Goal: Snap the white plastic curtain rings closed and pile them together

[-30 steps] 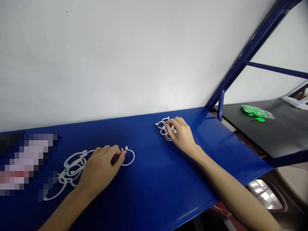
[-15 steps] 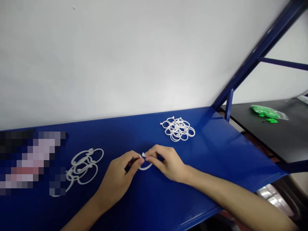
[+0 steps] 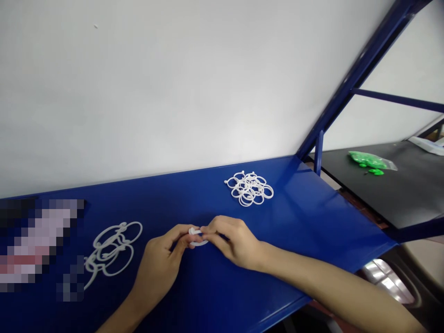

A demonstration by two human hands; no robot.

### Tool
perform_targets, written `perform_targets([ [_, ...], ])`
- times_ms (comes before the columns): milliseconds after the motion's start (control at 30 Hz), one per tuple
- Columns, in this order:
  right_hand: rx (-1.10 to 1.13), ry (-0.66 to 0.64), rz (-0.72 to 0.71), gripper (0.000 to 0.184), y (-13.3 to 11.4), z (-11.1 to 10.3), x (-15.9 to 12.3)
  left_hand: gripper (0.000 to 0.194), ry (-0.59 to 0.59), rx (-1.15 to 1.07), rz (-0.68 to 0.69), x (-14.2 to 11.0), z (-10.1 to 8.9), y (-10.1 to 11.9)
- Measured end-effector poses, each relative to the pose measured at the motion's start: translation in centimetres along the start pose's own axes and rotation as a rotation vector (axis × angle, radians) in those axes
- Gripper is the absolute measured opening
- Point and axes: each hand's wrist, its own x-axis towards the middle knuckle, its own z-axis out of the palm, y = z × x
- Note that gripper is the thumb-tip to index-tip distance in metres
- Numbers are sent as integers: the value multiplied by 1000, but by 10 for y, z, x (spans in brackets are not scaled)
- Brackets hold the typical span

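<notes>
My left hand (image 3: 163,261) and my right hand (image 3: 231,240) meet over the middle of the blue shelf (image 3: 208,286). Both pinch one small white plastic ring (image 3: 197,237) between their fingertips, just above the surface. The ring looks pressed into a tight loop, and fingers hide part of it. A pile of small white rings (image 3: 249,188) lies behind my right hand, near the wall. To the left of my left hand lies a cluster of larger white rings (image 3: 113,247).
A white wall rises behind the shelf. A slanted blue frame post (image 3: 350,78) stands at the right end. Beyond it a black table (image 3: 398,189) carries a bag of green parts (image 3: 369,161). A blurred patch covers the shelf's far left.
My right hand left the small-ring pile and joined my left hand at the shelf's middle. The single ring, held wide by my left hand before, is now squeezed small between both hands.
</notes>
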Motion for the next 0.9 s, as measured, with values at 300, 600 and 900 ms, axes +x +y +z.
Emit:
perform_targets([
  [300, -220, -47, -171, 24, -1, -2, 1, 36, 132, 136, 120, -5, 1, 1],
  [600, -291, -84, -213, 28, -1, -2, -1, 27, 137, 155, 250, -6, 1, 1],
  [900, -388, -78, -241, 25, 4, -1, 3, 31, 56, 244, 346, -1, -1, -2],
])
